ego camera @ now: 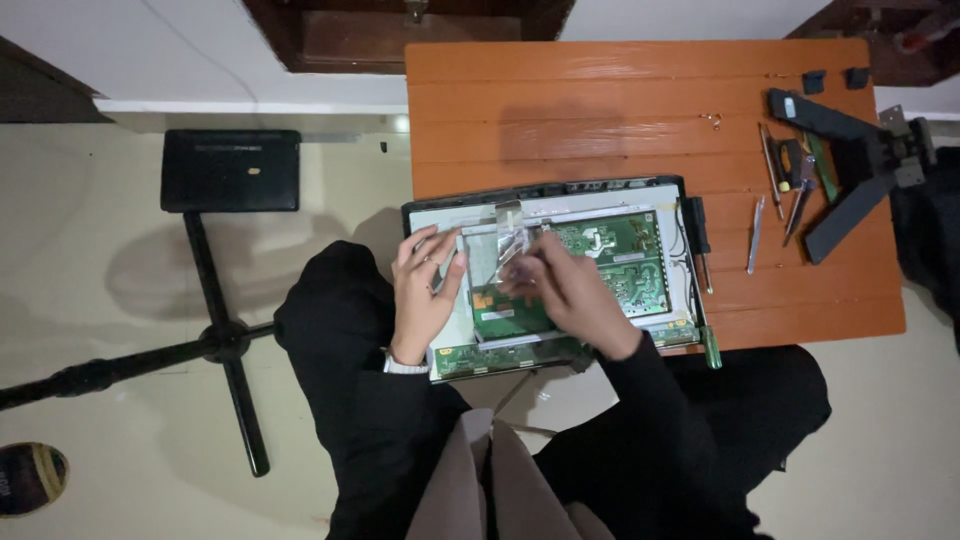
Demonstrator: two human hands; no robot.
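Observation:
An opened flat monitor panel (440, 215) lies face down at the near edge of an orange wooden table (600, 100), its green circuit boards (620, 255) exposed. My left hand (425, 290) rests flat on the panel's left side, fingers spread. My right hand (565, 290) hovers over the middle boards and pinches a strip of clear, shiny tape or film (512, 245) that rises from the panel.
Screwdrivers and tweezers (775, 190) lie on the table's right part beside a black monitor stand (850, 150). A green-handled tool (711, 347) sits at the panel's near right corner. A black stand with a flat plate (230, 170) rests on the floor to the left.

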